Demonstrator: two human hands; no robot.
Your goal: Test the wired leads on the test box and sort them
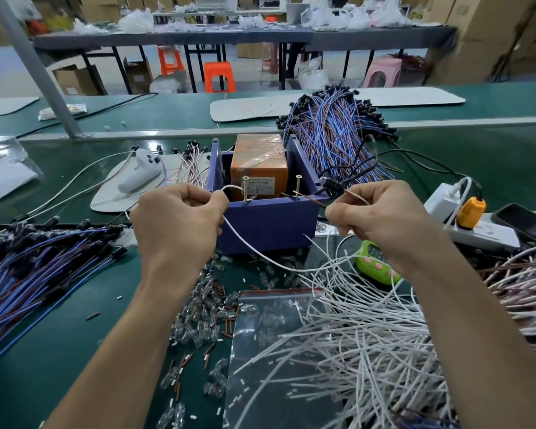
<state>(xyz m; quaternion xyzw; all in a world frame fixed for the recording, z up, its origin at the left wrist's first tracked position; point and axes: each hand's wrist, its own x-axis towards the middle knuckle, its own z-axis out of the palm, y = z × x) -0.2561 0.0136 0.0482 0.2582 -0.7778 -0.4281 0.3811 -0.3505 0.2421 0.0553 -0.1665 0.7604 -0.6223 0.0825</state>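
I see the thin white wired lead [254,250] hanging before the purple plastic test box [270,224] at mid-bench. My left hand [180,218] pinches its end beside the left brass screw [246,187]. My right hand [381,218] pinches a wire end pointing toward the right brass screw [298,184]. A heap of loose white leads [369,335] lies nearer me.

I see the test box [268,226] near the middle of the tabletop: a purple open-topped box with an orange block [257,162] wrapped in clear film inside, and two screws [245,188] standing upright on its front wall. One white lead [254,247] sags in front of the box, pinched by my left hand [177,221] and my right hand [384,221]; its left end arcs toward the left screw. Loose white leads [369,345] lie heaped toward the near right corner. Blue-and-brown leads [28,274] with black ends lie along the left edge, and another bundle [331,131] lies behind the box.
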